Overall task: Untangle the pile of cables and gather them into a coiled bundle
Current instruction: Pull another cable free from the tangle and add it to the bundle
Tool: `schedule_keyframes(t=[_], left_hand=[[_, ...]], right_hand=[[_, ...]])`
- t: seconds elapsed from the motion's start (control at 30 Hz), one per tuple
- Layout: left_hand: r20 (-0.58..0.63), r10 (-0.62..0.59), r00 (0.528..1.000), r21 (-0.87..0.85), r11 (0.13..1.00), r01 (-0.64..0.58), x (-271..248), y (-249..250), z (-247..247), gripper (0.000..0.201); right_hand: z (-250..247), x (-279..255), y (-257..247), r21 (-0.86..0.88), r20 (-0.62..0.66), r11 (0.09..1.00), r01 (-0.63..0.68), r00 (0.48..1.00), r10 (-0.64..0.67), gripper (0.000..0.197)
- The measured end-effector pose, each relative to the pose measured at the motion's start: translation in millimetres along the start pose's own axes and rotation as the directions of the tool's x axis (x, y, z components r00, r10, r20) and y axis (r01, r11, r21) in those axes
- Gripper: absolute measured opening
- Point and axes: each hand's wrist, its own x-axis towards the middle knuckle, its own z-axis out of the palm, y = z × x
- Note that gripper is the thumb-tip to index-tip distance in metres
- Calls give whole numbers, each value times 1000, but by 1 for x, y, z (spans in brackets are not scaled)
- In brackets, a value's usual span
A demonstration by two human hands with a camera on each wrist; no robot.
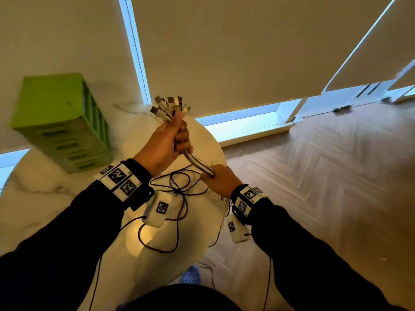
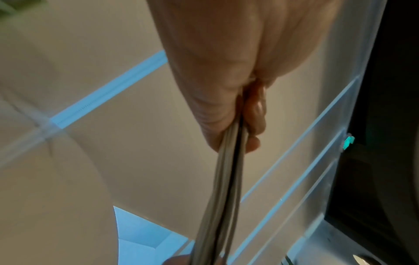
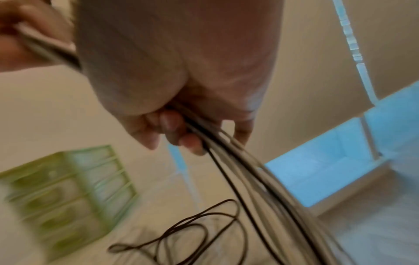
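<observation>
A bundle of white cables [image 1: 198,162] runs taut between both hands above the round marble table [image 1: 45,198]. My left hand [image 1: 173,138] grips the bundle near its top, and several USB plugs [image 1: 168,106] fan out above the fist. Lower down and to the right, my right hand [image 1: 216,179] grips the same bundle. In the left wrist view the cables [image 2: 223,179] leave the left hand [image 2: 229,107] downward. In the right wrist view the cables [image 3: 256,172] trail from the right hand [image 3: 181,114] toward the floor. Thin dark cables [image 1: 179,187] lie looped on the table under the hands.
A green slatted crate [image 1: 65,122] stands at the table's back left. The table's right edge drops to a herringbone wood floor [image 1: 325,176]. Roller blinds [image 1: 224,52] cover the windows behind. A blue shoe [image 1: 190,274] shows below the table edge.
</observation>
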Motion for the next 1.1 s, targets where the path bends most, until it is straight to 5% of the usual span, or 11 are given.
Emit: schedule_keyframes(t=[0.13,0.27,0.33,0.43,0.57,0.63,0.7,0.77,0.87,1.1], left_hand=[[-229,148,962,-22,987,-158,-9,17,-35,36],[-326,121,938,101,991,-92,-32,-5,-67,32],[-357,75,931,111,993,-37,-47,-21,-83,33],[-418,52,907,42,998,-38,-67,-33,-104,33],[-482,21,876,-17,999,-34,-84,-40,-122,33],[-491,1,871,-37,999,-21,-89,-44,-127,32],[-490,-13,872,-52,999,-14,-90,-49,-127,32],[-490,-20,871,-45,999,-3,-90,-54,-128,34],[-486,-37,873,-35,999,23,-89,-59,-127,35],[-527,-93,845,-20,995,97,-97,-70,-133,32]], right_hand=[[55,1,-50,71,53,993,93,994,-97,30],[103,-8,-65,62,276,980,190,940,-200,24],[118,-4,-61,57,428,976,209,879,-213,54],[115,5,-60,298,591,954,43,776,-220,93],[103,35,-54,582,546,768,-268,828,-125,69],[109,57,-44,460,519,864,-203,851,-76,51],[118,78,-24,140,518,990,32,849,-101,28],[129,95,-12,-81,519,980,182,847,-115,15],[138,108,-6,-245,471,946,214,879,-77,48],[160,125,-1,-207,347,959,195,931,-114,51]])
